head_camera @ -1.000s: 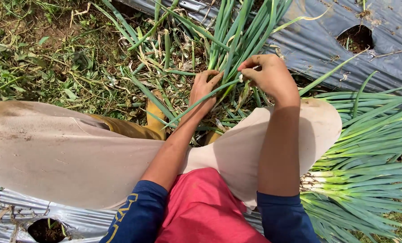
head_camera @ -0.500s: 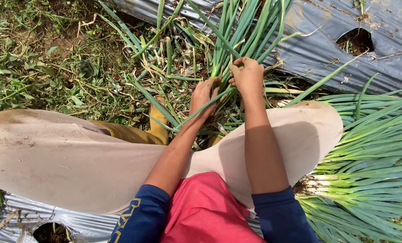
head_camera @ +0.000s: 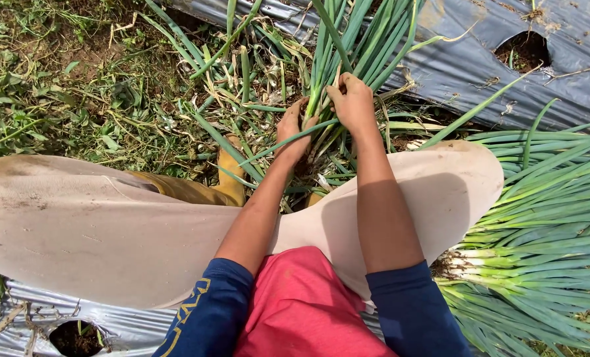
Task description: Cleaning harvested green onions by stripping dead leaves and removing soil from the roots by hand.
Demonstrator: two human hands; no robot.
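Note:
A clump of green onions (head_camera: 354, 46) stands upright in front of me, its long leaves rising toward the top edge. My left hand (head_camera: 294, 132) grips the lower stalks of this clump. Just to the right, my right hand (head_camera: 352, 100) closes on the stalks a little higher up. Both forearms reach forward over a wide beige hat brim (head_camera: 97, 225). Below it show my red shirt (head_camera: 305, 311) and blue sleeves.
A pile of pulled green onions (head_camera: 539, 218) lies at the right, white roots toward me. Grey plastic mulch (head_camera: 480, 66) with round planting holes covers the bed behind. Weedy soil and cut leaves spread at the left. A yellow boot (head_camera: 229, 178) pokes out.
My right hand has moved left and down from the upper leaves onto the stalks beside my left hand. The left hand has stayed on the clump's base.

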